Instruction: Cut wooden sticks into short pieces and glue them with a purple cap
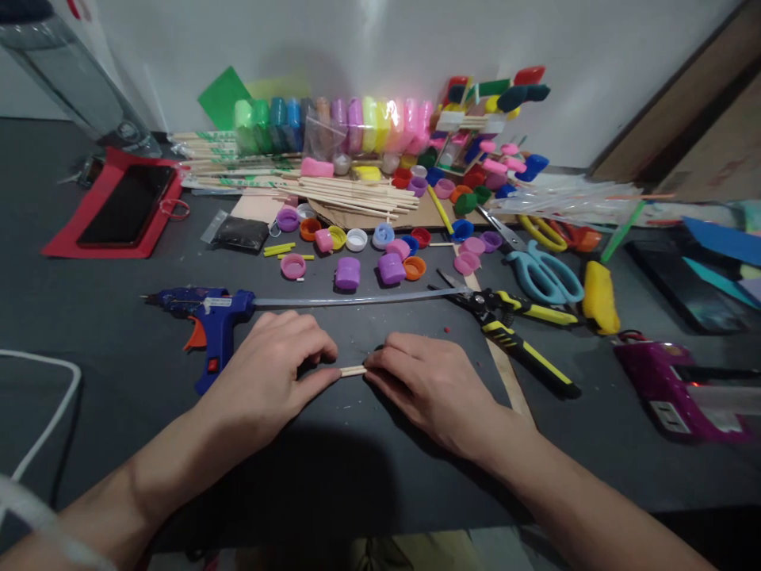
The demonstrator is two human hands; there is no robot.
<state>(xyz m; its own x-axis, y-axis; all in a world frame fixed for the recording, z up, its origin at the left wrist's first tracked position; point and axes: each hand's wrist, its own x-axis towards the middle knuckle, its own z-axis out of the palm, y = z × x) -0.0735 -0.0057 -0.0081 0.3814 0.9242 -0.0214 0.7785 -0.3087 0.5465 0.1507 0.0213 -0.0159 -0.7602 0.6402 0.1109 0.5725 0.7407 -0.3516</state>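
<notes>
Two short wooden sticks (353,371) lie side by side between my hands, close above the dark tabletop. My left hand (279,357) has its thumb tip against their left end, with the index finger curled just above. The right end is pinched by my right hand (431,381), whose fingers hide that part of the sticks. Left of my hands lies a blue hot glue gun (231,313) with an orange trigger. A long clear glue stick (357,299) runs from its back toward black and yellow pliers (499,313).
Colourful bottle caps (357,239) and a pile of wooden sticks (357,196) lie beyond my hands. Clay tubs (333,127) line the wall. Light-blue scissors (544,274) and a purple device (678,388) are at right. A phone (127,206) rests on red paper at left.
</notes>
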